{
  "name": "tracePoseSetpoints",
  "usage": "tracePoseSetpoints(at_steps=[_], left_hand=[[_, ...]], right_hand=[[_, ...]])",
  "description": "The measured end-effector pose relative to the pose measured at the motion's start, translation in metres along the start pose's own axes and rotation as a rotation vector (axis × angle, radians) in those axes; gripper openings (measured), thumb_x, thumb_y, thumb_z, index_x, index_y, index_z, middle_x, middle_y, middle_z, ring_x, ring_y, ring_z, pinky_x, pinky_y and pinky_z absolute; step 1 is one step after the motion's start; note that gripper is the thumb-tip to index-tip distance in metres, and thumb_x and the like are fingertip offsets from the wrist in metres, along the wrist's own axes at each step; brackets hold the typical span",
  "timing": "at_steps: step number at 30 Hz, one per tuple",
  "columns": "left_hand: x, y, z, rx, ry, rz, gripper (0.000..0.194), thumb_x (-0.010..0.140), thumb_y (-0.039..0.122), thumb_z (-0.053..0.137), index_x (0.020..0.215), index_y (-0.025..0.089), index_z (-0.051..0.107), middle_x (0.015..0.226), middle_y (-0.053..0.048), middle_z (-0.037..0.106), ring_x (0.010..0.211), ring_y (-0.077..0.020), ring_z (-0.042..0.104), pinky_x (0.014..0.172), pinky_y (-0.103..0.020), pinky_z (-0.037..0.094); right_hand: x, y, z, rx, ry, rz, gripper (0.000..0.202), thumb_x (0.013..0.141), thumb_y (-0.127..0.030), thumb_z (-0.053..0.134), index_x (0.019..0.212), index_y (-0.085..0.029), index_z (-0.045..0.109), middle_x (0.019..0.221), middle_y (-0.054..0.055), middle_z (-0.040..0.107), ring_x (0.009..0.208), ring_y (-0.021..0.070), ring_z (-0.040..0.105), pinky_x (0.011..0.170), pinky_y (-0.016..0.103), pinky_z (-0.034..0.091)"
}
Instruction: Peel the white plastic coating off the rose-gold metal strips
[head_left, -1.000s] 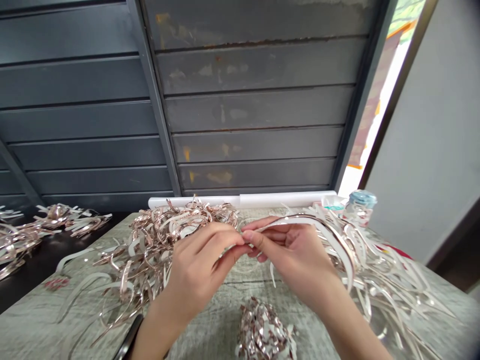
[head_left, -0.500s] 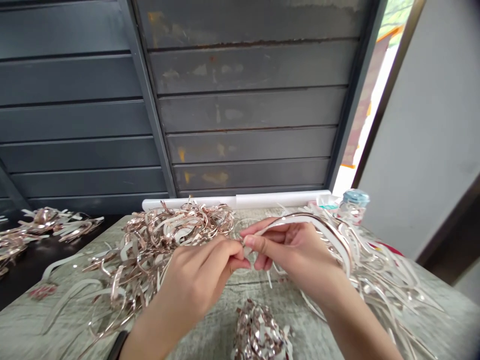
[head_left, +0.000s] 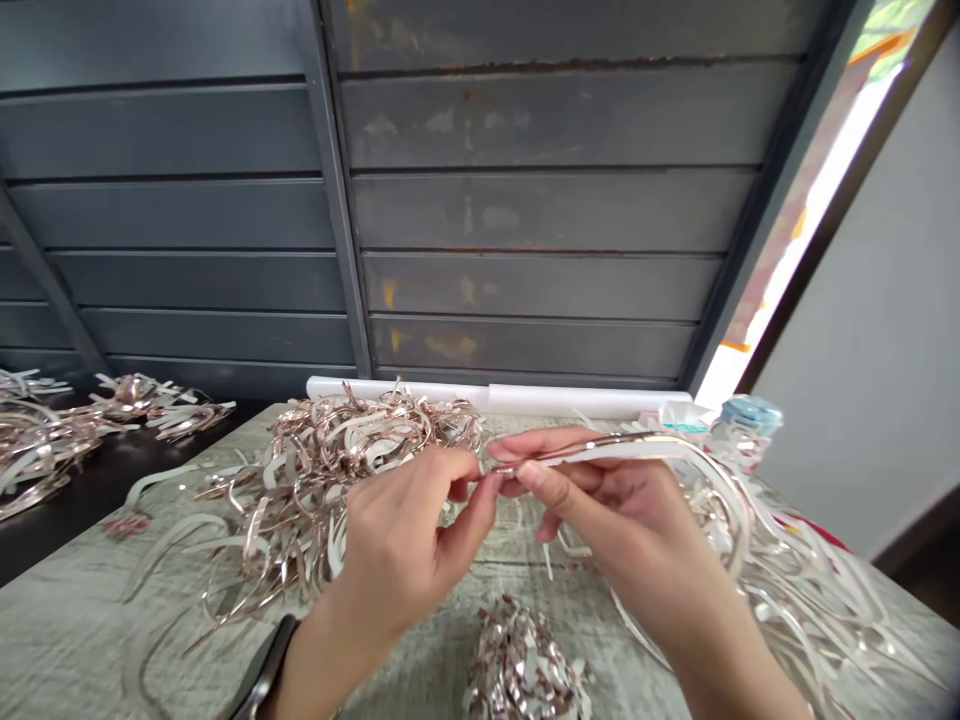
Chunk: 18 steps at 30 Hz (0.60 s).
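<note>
A bundle of shiny rose-gold and white strips point(head_left: 630, 447) runs between my two hands above the table. My right hand point(head_left: 600, 500) is closed on it, thumb on top and fingers beneath; the strips arc back over the wrist to the right. My left hand point(head_left: 420, 530) pinches the bundle's narrow end between thumb and forefinger. Below the hands sits a clump of short crinkled metallic pieces point(head_left: 525, 665). Left of the hands lies a tangled heap of curled strips point(head_left: 300, 490). Longer strips point(head_left: 795, 600) spread out on the right.
A white roll point(head_left: 585, 400) lies along the table's back edge, before a grey slatted panel point(head_left: 555, 210). Right at the back stand a tissue pack point(head_left: 682, 415) and a jar with a blue lid point(head_left: 752, 415). More strips point(head_left: 45, 450) rest on a dark surface at far left.
The view has shifted left. My left thumb has moved up against the bundle's end, and the strips in my right hand now lie flatter and stretch further right.
</note>
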<state>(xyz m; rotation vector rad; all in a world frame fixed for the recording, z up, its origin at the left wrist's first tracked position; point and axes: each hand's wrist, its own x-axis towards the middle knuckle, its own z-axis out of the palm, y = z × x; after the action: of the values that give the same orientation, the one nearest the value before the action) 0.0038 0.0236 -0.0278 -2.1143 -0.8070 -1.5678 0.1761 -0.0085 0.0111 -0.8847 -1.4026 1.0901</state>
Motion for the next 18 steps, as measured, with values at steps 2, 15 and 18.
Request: tracePoseSetpoints(at_steps=[2, 15, 18], left_hand=[[0.001, -0.003, 0.000, 0.005, 0.000, 0.048, 0.009, 0.094, 0.012, 0.061, 0.099, 0.018, 0.058, 0.071, 0.004, 0.065, 0.052, -0.0069, 0.054, 0.052, -0.022, 0.042], [0.006, 0.005, -0.005, -0.986, -0.489, -0.698, 0.019, 0.101, 0.033, 0.054, 0.085, 0.022, 0.057, 0.064, 0.003, 0.062, 0.052, -0.0103, 0.063, 0.039, -0.018, 0.037], [0.008, -0.001, 0.001, -1.200, -0.394, -0.858, 0.018, 0.099, 0.035, 0.059, 0.087, 0.021, 0.061, 0.063, 0.003, 0.061, 0.051, -0.0089, 0.062, 0.035, -0.014, 0.035]], right_hand=[[-0.001, -0.002, -0.001, -0.005, -0.017, 0.021, 0.017, 0.087, -0.036, 0.077, 0.099, -0.025, 0.081, 0.099, 0.005, 0.081, 0.090, 0.0186, 0.075, 0.055, 0.017, 0.054], [0.012, 0.019, 0.000, -0.564, 0.131, -0.062, 0.046, 0.093, -0.055, 0.062, 0.066, -0.018, 0.067, 0.064, 0.003, 0.067, 0.058, 0.0143, 0.058, 0.054, 0.026, 0.046], [0.009, 0.017, 0.006, -0.428, 0.105, -0.185, 0.032, 0.098, -0.048, 0.057, 0.104, -0.022, 0.075, 0.100, 0.007, 0.073, 0.085, 0.0188, 0.067, 0.069, 0.027, 0.055]])
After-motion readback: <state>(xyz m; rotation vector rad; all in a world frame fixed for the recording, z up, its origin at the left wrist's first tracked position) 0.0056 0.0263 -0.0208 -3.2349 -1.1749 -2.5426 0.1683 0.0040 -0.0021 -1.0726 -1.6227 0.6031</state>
